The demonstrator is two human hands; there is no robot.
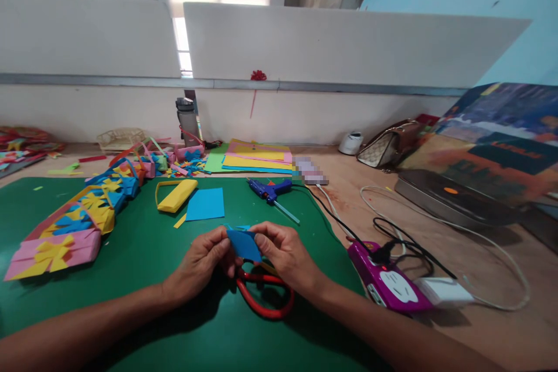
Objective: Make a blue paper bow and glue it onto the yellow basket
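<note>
A small folded piece of blue paper [244, 244] is pinched between my two hands above the green mat. My left hand [203, 258] grips its left edge, while my right hand [285, 253] grips the right edge with thumb and fingers. Just below my hands lie scissors with red handles [267, 296]; their blades are mostly hidden. A flat blue paper square [206, 204] rests beyond my left hand, beside a yellow folded paper basket [178, 195] with a handle. Farther back is a blue glue gun [269, 189] with a glue stick in it.
Decorated paper baskets [65, 250] line the left of the green mat [143, 331]. Coloured sheets [257, 157] and a dark bottle [186, 122] stand at the back. To the right are a purple power strip [387, 279], tangled cables and a dark case [453, 197].
</note>
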